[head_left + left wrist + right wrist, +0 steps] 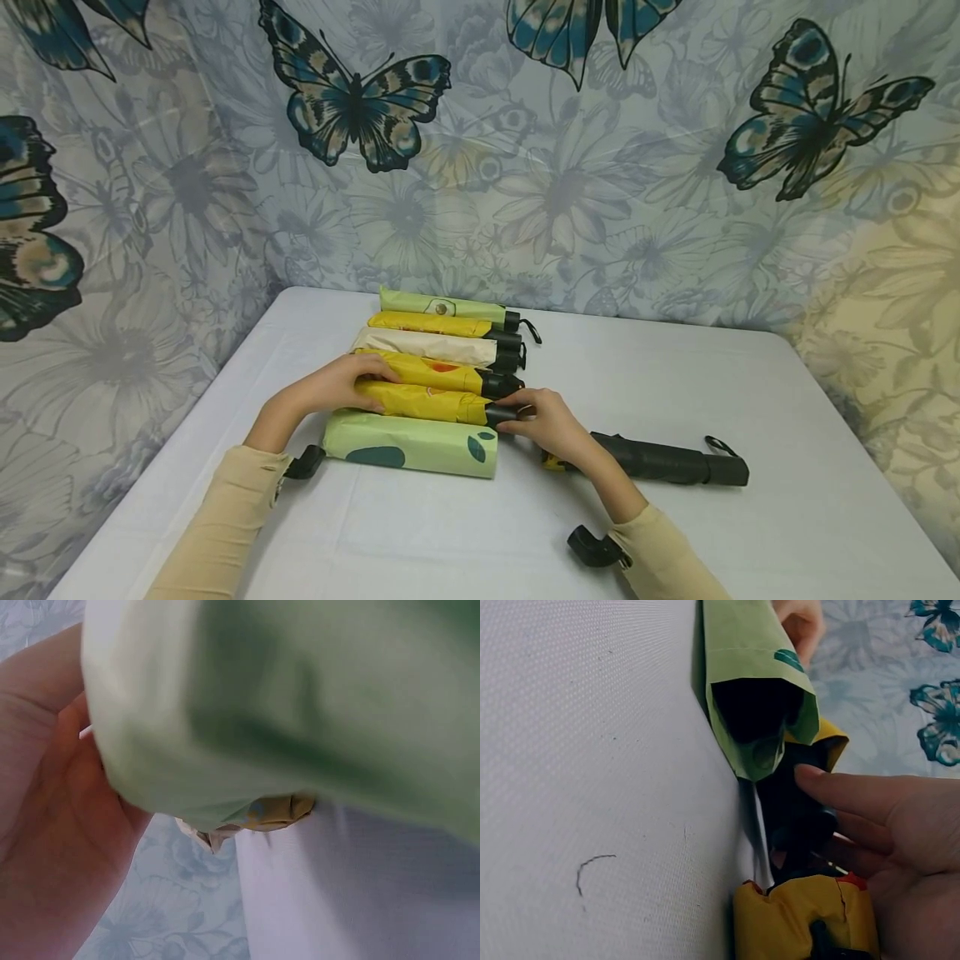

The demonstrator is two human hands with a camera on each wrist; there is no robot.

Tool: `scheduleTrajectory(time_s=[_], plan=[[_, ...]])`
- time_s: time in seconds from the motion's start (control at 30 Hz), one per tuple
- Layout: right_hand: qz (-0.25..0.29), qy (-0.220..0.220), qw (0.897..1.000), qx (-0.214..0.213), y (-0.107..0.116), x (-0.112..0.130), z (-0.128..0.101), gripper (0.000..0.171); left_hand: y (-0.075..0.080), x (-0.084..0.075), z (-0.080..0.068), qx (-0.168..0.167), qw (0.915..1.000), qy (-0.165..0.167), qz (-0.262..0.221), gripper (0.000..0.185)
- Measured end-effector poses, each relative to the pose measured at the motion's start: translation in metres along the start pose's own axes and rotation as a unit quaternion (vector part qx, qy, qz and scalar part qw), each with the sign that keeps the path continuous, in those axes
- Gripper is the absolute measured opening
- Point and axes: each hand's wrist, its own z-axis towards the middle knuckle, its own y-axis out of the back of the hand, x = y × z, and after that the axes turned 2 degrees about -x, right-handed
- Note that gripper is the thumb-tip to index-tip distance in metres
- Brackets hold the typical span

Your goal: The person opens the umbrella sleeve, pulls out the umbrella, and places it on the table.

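Several folded umbrellas lie side by side on the white table (750, 400). My left hand (366, 385) grips the left end of a yellow umbrella (423, 403), second from the front. My right hand (519, 414) pinches that umbrella's black handle (500, 413). In the right wrist view my fingers (855, 791) close round the handle (795, 817). A light green sleeve (411, 444) with dark leaf prints lies nearest me; its open end (757, 712) faces the right wrist camera. The left wrist view shows my palm (45, 825) beside the blurred green sleeve (300, 712).
Behind the held umbrella lie another yellow one (420, 371), a cream one (427, 346), a third yellow one (431, 323) and a green one (442, 307). A black umbrella (667, 461) lies to the right. A butterfly-print cloth (525, 167) hangs close behind and beside the table.
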Motion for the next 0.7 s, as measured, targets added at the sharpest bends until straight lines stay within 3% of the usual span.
scheduleTrajectory(time_s=[0.43, 0.7], plan=[[-0.010, 0.005, 1.000, 0.000, 0.010, -0.004, -0.006, 0.033, 0.000, 0.001, 0.002, 0.003, 1.0000, 0.004, 0.006, 0.045], [-0.012, -0.024, 1.000, -0.004, 0.020, -0.010, -0.011, 0.034, 0.000, 0.001, 0.001, 0.005, 1.0000, 0.005, 0.002, 0.045]])
